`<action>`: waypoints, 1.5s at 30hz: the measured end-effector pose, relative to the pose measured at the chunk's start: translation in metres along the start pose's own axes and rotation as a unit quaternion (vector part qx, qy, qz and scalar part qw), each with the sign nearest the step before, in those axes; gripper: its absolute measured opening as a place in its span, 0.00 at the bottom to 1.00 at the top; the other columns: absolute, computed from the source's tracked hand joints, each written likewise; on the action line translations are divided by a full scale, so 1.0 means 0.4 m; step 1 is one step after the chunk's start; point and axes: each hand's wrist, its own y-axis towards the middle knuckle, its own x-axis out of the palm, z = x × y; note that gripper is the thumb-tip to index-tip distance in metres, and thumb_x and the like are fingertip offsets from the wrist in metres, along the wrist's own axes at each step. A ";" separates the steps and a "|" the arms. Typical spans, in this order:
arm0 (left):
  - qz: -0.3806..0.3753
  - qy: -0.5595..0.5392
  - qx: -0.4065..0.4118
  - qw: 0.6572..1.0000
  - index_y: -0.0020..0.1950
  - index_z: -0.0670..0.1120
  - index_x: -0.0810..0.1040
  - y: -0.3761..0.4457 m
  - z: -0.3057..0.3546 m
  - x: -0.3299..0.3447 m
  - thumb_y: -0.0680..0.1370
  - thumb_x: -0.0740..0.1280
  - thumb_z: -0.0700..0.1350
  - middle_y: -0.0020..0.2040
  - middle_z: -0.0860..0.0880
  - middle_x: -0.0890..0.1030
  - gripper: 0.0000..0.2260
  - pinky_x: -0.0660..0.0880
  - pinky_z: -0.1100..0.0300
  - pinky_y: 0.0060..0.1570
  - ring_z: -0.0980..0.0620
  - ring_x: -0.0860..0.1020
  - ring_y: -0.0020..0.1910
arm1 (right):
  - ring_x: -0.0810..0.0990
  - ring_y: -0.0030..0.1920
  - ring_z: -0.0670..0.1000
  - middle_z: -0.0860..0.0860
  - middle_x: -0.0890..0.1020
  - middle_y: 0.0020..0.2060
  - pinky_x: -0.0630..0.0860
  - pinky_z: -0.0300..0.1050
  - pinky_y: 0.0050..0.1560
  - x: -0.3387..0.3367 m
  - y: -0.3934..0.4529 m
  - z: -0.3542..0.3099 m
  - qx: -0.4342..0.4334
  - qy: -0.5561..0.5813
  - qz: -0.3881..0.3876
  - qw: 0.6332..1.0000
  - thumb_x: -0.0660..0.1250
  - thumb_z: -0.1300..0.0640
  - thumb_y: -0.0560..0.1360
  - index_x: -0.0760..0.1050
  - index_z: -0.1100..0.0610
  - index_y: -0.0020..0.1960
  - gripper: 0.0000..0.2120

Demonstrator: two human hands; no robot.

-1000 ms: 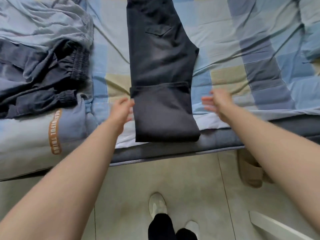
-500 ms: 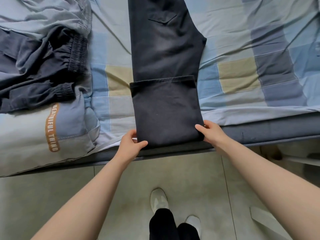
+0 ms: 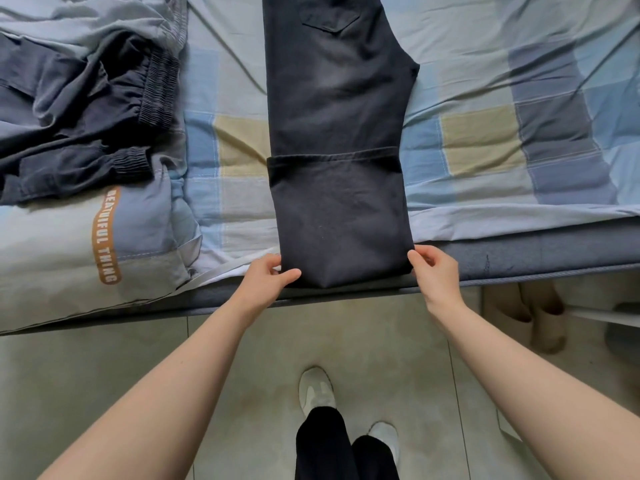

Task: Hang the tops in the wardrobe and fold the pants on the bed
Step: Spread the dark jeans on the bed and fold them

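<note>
Dark charcoal cotton pants (image 3: 337, 109) lying lengthwise away across checked bed (image 3: 485, 140), cuff end doubled back. Left hand (image 3: 265, 282) and right hand (image 3: 434, 271) pinching folded near corners.

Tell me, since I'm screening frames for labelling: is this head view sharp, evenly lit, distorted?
Head view: sharp on the dark pants and both hands; soft even daylight, no glare; wide-angle bending curves the bed edge.

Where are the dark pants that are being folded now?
In the head view the dark pants lie at the centre on the checked bed sheet, their folded end at the bed's near edge, held between the left hand and right hand.
</note>
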 end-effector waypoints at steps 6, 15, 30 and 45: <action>0.031 0.065 0.152 0.986 0.59 0.45 0.80 -0.024 0.007 0.015 0.78 0.67 0.39 0.63 0.54 0.76 0.10 0.70 0.56 0.61 0.54 0.72 0.63 | 0.68 0.43 0.49 0.54 0.72 0.41 0.64 0.43 0.44 -0.028 -0.015 -0.021 0.015 0.057 -0.097 0.994 0.59 0.63 0.77 0.70 0.55 0.40 0.08; 0.008 0.179 0.243 0.953 0.57 0.54 0.69 -0.019 0.037 0.007 0.80 0.59 0.51 0.50 0.52 0.78 0.07 0.68 0.63 0.48 0.55 0.75 0.52 | 0.69 0.34 0.43 0.53 0.72 0.35 0.66 0.32 0.37 -0.072 -0.002 -0.028 -0.037 0.034 -0.131 0.990 0.66 0.61 0.75 0.73 0.55 0.40 0.06; 0.105 -0.055 -0.100 0.988 0.33 0.47 0.76 0.003 -0.080 0.024 0.76 0.72 0.44 0.29 0.55 0.77 0.12 0.68 0.67 0.34 0.58 0.73 0.32 | 0.78 0.53 0.53 0.55 0.80 0.52 0.76 0.51 0.56 -0.005 0.023 0.006 0.166 0.007 -0.147 0.975 0.63 0.58 0.79 0.76 0.58 0.52 0.05; 0.093 -0.139 -0.108 0.980 0.58 0.50 0.68 -0.038 -0.005 -0.014 0.78 0.67 0.40 0.36 0.45 0.81 0.12 0.81 0.56 0.43 0.49 0.83 0.35 | 0.73 0.38 0.52 0.55 0.74 0.38 0.74 0.44 0.36 -0.039 0.028 -0.064 0.113 -0.027 -0.156 0.981 0.62 0.59 0.76 0.65 0.43 0.59 0.16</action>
